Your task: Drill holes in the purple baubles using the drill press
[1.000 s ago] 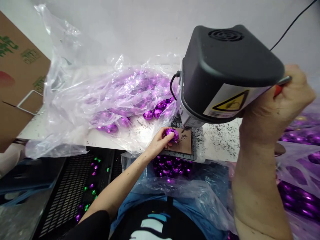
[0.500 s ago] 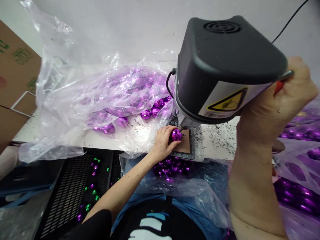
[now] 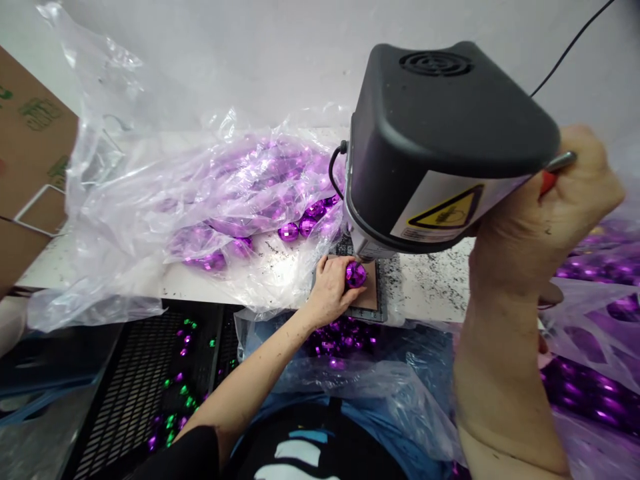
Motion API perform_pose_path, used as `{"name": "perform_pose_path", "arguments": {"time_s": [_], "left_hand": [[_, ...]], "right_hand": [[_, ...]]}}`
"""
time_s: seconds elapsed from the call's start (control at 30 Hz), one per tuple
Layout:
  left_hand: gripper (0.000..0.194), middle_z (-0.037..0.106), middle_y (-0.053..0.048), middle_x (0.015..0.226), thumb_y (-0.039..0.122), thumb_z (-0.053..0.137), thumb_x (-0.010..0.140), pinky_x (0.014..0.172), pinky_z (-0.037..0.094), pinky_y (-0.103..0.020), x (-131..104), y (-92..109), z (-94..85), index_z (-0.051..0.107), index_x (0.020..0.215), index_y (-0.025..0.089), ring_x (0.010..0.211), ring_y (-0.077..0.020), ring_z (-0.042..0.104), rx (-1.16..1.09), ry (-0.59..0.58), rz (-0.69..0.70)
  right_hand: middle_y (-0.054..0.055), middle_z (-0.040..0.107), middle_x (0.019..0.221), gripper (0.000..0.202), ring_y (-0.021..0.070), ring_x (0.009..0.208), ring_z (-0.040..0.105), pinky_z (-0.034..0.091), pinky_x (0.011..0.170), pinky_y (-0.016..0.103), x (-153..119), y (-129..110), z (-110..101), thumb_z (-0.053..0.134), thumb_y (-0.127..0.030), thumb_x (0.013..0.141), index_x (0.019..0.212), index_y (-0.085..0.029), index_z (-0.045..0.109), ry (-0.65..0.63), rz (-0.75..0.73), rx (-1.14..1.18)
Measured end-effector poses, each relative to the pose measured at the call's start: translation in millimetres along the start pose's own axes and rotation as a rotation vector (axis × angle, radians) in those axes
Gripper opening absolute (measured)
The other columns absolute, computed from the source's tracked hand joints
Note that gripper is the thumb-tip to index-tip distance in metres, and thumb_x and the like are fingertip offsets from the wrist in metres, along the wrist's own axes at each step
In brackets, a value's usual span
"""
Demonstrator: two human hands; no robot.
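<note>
My left hand pinches a shiny purple faceted ball between thumb and fingers. The ball rests over a brown pad on the base of a black bench drill press. Just above the ball is the machine's lower end, its tip mostly hidden. At the machine's right side, my right hand is wrapped around a lever handle, whose metal end and a bit of red show.
Clear plastic bags with purple balls cover the white table, strewn with dark shavings. A cardboard box stands at left. Below, a black crate holds green and purple beads. More bagged purple balls lie at right.
The whole view has shifted slightly. Relative to the machine, my left hand and the ball sit a little further right. My right hand keeps its hold on the lever.
</note>
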State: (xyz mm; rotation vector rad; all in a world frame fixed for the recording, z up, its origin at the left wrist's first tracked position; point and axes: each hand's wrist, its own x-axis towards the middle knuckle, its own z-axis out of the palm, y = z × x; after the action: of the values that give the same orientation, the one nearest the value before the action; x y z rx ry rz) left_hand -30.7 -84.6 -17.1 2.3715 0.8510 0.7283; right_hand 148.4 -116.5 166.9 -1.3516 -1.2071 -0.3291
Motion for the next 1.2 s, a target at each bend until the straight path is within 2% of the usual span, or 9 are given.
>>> {"name": "perform_pose_path", "arguments": {"time_s": [0.1,0.23,0.33,0.47,0.7,0.83,0.93,1.07,1.2], "left_hand": [[0.041,0.061,-0.011,0.121,0.037,0.061,0.094,0.12,0.022,-0.053,0.3,-0.2,-0.3,0.044,0.128,0.02,0.12,-0.0263,0.054,-0.006,0.0,0.01],[0.04,0.06,-0.011,0.121,0.038,0.06,0.094,0.119,0.025,-0.053,0.5,-1.4,-0.7,0.044,0.126,0.019,0.119,-0.0262,0.054,-0.015,0.008,0.023],[0.041,0.06,-0.011,0.121,0.037,0.061,0.093,0.118,0.027,-0.053,0.4,-1.4,-1.2,0.045,0.126,0.02,0.118,-0.0267,0.054,-0.019,0.007,0.021],[0.04,0.06,-0.011,0.119,0.038,0.061,0.094,0.115,0.03,-0.053,-0.4,-0.2,-1.1,0.045,0.126,0.021,0.117,-0.0277,0.054,-0.012,0.011,0.005],[0.042,0.059,-0.011,0.117,0.039,0.061,0.094,0.114,0.031,-0.052,-1.4,-2.2,1.3,0.044,0.127,0.02,0.116,-0.0275,0.055,-0.002,0.031,0.023],[0.042,0.059,-0.01,0.116,0.04,0.06,0.094,0.115,0.029,-0.054,-1.0,-2.2,1.5,0.043,0.128,0.021,0.117,-0.0281,0.055,0.003,0.01,0.003],[0.041,0.059,-0.01,0.115,0.039,0.059,0.095,0.116,0.027,-0.055,-0.6,-0.7,0.9,0.043,0.127,0.021,0.118,-0.0286,0.055,0.006,0.004,-0.006],[0.04,0.06,-0.01,0.116,0.039,0.061,0.094,0.116,0.027,-0.055,-0.5,0.2,0.1,0.044,0.126,0.021,0.118,-0.0288,0.054,0.001,0.002,-0.006],[0.039,0.059,-0.011,0.118,0.039,0.06,0.094,0.115,0.029,-0.053,-0.5,-0.9,0.2,0.045,0.125,0.02,0.118,-0.0283,0.054,-0.005,0.011,0.0]], "right_hand": [[-0.004,0.029,0.061,0.046,-0.0031,0.058,0.031,0.026,0.061,0.018,-12.9,1.6,-3.4,0.049,-0.049,0.094,0.073,-0.009,0.051,0.08,-0.005,-0.059],[-0.003,0.042,0.062,0.022,-0.0011,0.055,0.042,0.032,0.059,0.018,-43.0,7.2,-9.5,0.056,-0.029,0.092,0.08,-0.01,0.056,0.158,-0.146,-0.05],[-0.001,0.049,0.059,0.015,0.0033,0.055,0.049,0.037,0.058,0.02,-62.1,8.8,-14.0,0.059,-0.023,0.085,0.076,-0.011,0.057,0.13,-0.232,0.003],[0.001,0.055,0.061,0.021,0.0059,0.061,0.053,0.039,0.058,0.021,-76.1,6.3,-17.7,0.059,-0.021,0.082,0.065,-0.01,0.054,0.07,-0.188,-0.037],[0.001,0.056,0.063,0.01,0.0097,0.071,0.059,0.045,0.061,0.022,-92.8,13.0,-16.2,0.058,-0.018,0.081,0.073,-0.013,0.058,0.1,-0.248,-0.091],[0.0,0.053,0.062,0.008,0.0109,0.072,0.059,0.047,0.061,0.024,-103.0,14.5,-13.7,0.056,-0.017,0.083,0.075,-0.015,0.058,0.089,-0.151,-0.043],[-0.001,0.05,0.06,0.008,0.011,0.067,0.056,0.049,0.059,0.026,-109.0,15.5,-11.3,0.055,-0.016,0.082,0.084,-0.019,0.062,0.095,-0.14,0.041],[-0.001,0.049,0.06,0.019,0.0096,0.062,0.052,0.045,0.056,0.024,-114.2,19.2,-6.8,0.052,-0.013,0.082,0.093,-0.019,0.065,0.147,-0.151,0.059],[0.001,0.05,0.059,0.015,0.011,0.064,0.055,0.043,0.055,0.024,-119.3,24.3,-2.6,0.053,-0.019,0.084,0.091,-0.016,0.065,0.18,-0.139,0.078]]}}
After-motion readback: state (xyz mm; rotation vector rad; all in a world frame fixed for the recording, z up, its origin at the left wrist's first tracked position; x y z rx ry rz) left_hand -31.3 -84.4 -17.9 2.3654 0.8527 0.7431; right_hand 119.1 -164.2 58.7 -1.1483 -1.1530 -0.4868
